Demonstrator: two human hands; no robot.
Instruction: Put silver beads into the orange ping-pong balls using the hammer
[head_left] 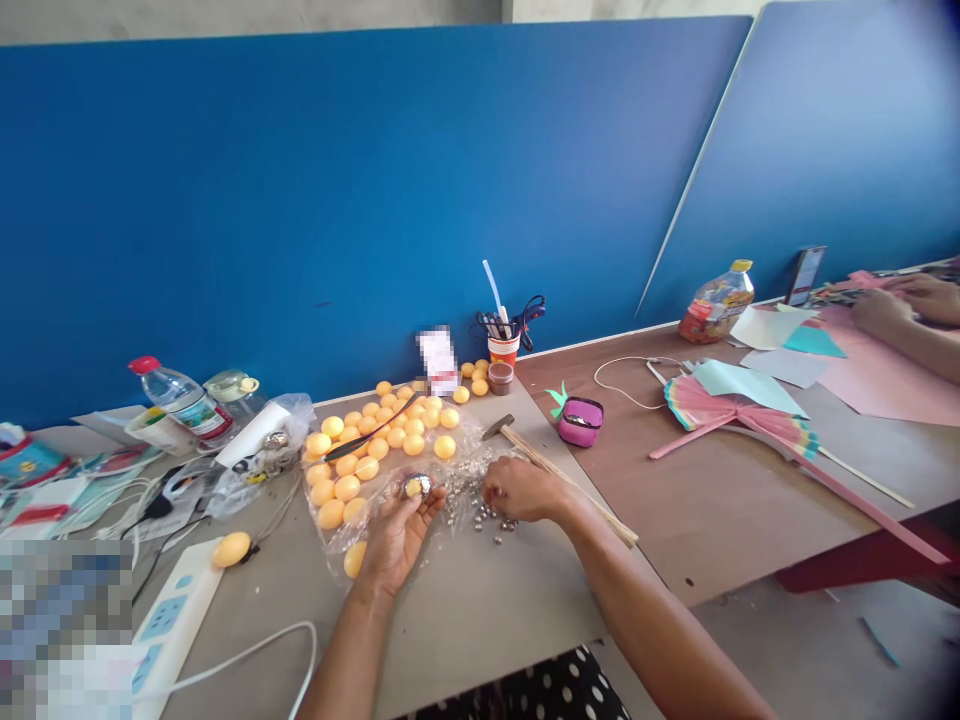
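In the head view my left hand (399, 545) holds up a small yellow-orange ball partly covered in shiny silver beads (417, 486), gripped between thumb and fingers. My right hand (519, 488) is lowered over a heap of small silver beads (463, 492), its fingers pinched together. What lies between those fingertips is hidden. Many plain yellow-orange balls (414, 444) are spread on a clear plastic bag (330, 548) beyond and left of my hands. A dark slim tool (367, 438) rests across the balls. Just past my right hand lies a hammer (517, 440) with a pale wooden handle.
A paper cup (503, 348) of tools stands by the blue partition (375, 200). To the right are a purple pouch (580, 421) and a pink paper fan (739, 405). A power strip (180, 610), cables and a water bottle (187, 400) fill the left. Another person's hands (892, 305) work far right.
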